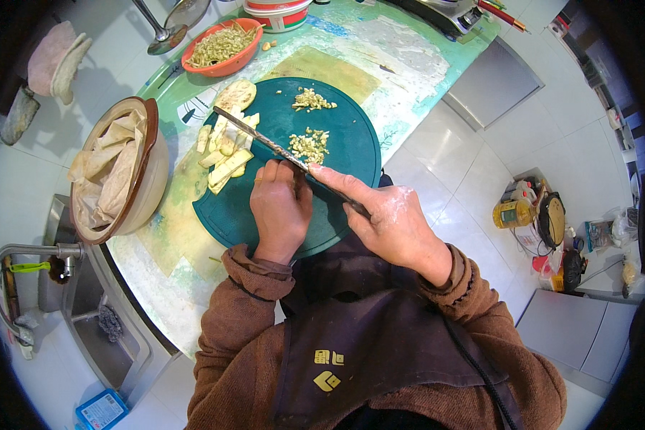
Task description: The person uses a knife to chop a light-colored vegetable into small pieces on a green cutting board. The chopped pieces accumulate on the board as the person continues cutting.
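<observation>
My right hand (395,217), dusted with white powder, grips a kitchen knife (271,143), index finger stretched along its spine. The blade slants up and left over a round green cutting board (349,129). My left hand (281,207) rests on the board with its fingers curled in close to the blade; whatever may be under them is hidden. Pale cut strips of what looks like eggplant (230,164) lie at the board's left side, below a round slice (236,95). Two small heaps of minced garlic, an upper heap (313,99) and a lower heap (310,145), sit beyond the blade.
An orange bowl (223,69) of sprout-like strands stands behind the board, beside a red-and-white tub (277,16). To the left is a brown-rimmed crock (158,177) holding crumpled cloth. A sink (94,344) with a faucet (37,250) lies at lower left.
</observation>
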The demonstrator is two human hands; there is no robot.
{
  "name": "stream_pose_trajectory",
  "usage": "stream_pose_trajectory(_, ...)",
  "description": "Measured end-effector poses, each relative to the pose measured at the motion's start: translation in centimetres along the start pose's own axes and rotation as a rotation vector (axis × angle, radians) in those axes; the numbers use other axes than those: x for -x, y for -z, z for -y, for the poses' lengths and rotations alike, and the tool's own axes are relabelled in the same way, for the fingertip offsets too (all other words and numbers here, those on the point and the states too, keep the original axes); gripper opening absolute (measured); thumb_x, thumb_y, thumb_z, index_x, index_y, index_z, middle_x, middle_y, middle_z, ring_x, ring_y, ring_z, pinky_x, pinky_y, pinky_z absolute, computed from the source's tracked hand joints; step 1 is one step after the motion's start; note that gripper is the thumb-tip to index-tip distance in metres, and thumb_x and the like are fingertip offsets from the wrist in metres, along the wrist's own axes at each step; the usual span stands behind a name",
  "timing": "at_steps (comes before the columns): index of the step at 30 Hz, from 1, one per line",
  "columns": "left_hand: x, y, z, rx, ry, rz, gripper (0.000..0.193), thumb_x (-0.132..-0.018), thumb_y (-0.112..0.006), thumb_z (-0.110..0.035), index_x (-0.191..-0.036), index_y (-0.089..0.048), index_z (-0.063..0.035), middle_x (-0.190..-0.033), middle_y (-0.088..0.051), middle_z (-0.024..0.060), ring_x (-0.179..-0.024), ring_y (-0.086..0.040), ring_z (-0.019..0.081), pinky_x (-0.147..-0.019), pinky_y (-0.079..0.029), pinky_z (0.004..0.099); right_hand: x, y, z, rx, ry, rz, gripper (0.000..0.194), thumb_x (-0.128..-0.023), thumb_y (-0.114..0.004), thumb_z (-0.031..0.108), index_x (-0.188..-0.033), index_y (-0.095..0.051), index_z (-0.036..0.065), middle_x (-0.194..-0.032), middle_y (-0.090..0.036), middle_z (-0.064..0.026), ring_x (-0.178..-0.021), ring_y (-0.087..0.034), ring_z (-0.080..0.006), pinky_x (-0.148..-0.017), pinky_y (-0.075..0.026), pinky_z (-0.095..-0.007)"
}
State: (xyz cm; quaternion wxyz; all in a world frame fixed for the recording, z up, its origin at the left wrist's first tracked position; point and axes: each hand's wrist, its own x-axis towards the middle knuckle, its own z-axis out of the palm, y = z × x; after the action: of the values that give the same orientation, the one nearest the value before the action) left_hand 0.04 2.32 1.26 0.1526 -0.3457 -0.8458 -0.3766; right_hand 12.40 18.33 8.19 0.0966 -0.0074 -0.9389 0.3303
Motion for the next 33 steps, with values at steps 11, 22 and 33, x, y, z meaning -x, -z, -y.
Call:
stream_pose_trajectory(11, -0.03, 0.01, -0.04, 0.017, 0.004, -0.004, 0.015, -0.087, -0.071, -0.002, -0.101, -0.067, -0.0016, -0.096, -0.063, 0.0174, -0.092, -0.061, 0.0421, -0.078, -0.050, 0.0519, 0.01, -0.04, 0.06, -0.011, 0.004, -0.007, 0.074, -0.089, -0.067, -0.001, -0.155, -0.060, 0.031, -0.118, -0.078, -0.0141, -0.079, -0.075, -0.0401, -0.071, -0.064, -0.0429)
stream_pose_trajectory(22, 0.04, -0.03, -0.08, 0.028, 0.005, -0.015, 0.017, -0.086, -0.071, -0.001, -0.103, -0.068, -0.0015, -0.098, -0.064, 0.0174, -0.093, -0.061, 0.0419, -0.079, -0.050, 0.0514, 0.04, -0.24, -0.03, -0.017, 0.018, -0.020, 0.073, -0.089, -0.067, -0.001, -0.155, -0.060, 0.030, -0.120, -0.077, -0.0145, -0.080, -0.075, -0.0408, -0.072, -0.064, -0.0428)
stream_pose_trajectory(33, 0.04, -0.08, -0.07, 0.020, 0.010, -0.012, 0.017, -0.085, -0.072, -0.001, -0.102, -0.069, -0.0021, -0.098, -0.064, 0.0169, -0.093, -0.062, 0.0413, -0.079, -0.051, 0.0513, 0.04, -0.24, 0.05, -0.012, 0.020, -0.019, 0.075, -0.088, -0.067, -0.002, -0.155, -0.060, 0.030, -0.112, -0.078, -0.0154, -0.077, -0.075, -0.0399, -0.071, -0.063, -0.0425)
